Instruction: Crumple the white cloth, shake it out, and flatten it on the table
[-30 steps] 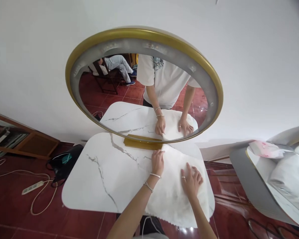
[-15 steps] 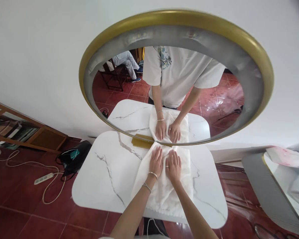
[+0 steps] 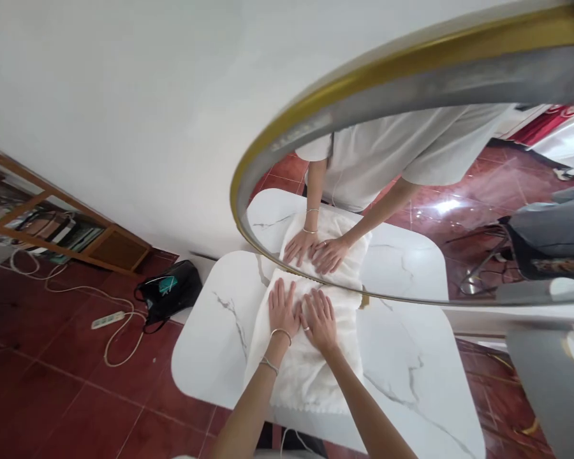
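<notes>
Fingers (image 3: 278, 294) of both hands are laid flat and spread, grasping nothing, side by side on the folded white towel (image 3: 310, 376), whose long axis runs from the mirror (image 3: 287, 137) toward the near counter (image 3: 411, 382) edge.

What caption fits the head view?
Both hands, left hand and right hand, press flat on a white towel before a round mirror.

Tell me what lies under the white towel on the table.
The white towel lies on the white marble table, whose veined top shows around it. The left hand and right hand press flat on the towel; whatever lies beneath it is hidden.
</notes>
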`<state>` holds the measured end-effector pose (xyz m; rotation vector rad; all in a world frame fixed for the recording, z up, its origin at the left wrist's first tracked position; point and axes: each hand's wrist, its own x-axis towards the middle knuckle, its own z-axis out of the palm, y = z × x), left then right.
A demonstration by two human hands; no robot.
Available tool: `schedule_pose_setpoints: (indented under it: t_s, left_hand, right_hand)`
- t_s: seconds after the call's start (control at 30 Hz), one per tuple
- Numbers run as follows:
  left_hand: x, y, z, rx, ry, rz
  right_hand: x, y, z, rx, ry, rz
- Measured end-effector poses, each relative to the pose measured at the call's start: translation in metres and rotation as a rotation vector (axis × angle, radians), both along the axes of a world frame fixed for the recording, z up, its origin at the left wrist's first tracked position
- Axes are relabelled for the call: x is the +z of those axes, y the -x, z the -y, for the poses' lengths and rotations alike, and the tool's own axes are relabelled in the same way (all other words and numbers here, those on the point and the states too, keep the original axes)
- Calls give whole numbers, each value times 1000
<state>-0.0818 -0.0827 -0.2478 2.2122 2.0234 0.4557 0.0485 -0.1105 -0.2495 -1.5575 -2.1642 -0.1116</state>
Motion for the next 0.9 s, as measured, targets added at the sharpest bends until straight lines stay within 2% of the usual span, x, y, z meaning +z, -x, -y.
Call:
schedule_pose_setpoints:
  t_s: [0.2,0.47,0.63,0.7,0.77,0.83,0.9]
  left_hand:
    - [4,60,-28,57,28,15]
    - [5,103,-82,-15,20,76]
    - [7,138,-100,38,54,100]
    - [8,155,-96,107,64,97]
    - [10,172,-83,208,76,87]
    - [10,186,-59,317,94,79]
    - [10,196,-25,391,110,69]
  right_hand:
    - [-1,61,-27,-31,30,24]
    - [-9,109,-73,-130,-3,67]
    - [-10,138,-104,-96,38,104]
    - [-7,154,-111,-31,69,106]
    - [-4,172,-110,55,81,93]
    - [-1,188,-97,150,82,56]
    - [-1,199,-71,231,78,2]
